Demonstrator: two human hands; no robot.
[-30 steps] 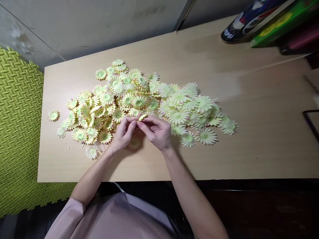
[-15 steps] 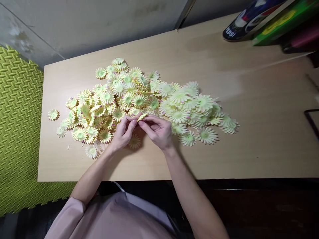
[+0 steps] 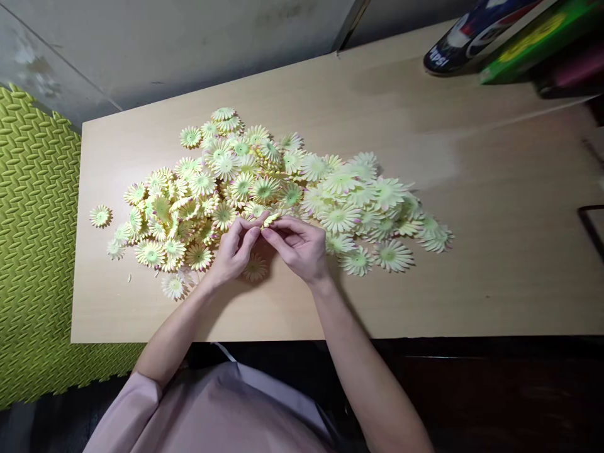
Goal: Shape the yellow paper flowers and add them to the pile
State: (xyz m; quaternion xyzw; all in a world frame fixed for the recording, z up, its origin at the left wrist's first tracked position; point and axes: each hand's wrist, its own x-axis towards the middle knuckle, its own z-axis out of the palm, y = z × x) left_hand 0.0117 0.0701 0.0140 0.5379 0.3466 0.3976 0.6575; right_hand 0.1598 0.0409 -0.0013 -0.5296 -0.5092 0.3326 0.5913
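Flower piece (image 3: 270, 220) lies between my left hand (image 3: 235, 249) and right hand (image 3: 301, 249), pinched by both, neither clearly nearer; I see its edge slanting up rightward.

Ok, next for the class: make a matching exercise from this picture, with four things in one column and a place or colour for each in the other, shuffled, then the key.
Things
1. Mat
2. Held flower
3. Wall
4. Shirt

Descriptions
A. In the grip of left hand and right hand
B. Pale mauve
C. Yellow-green, at the picture's left
D. Grey, beyond the table

Pairs: 1-C, 2-A, 3-D, 4-B
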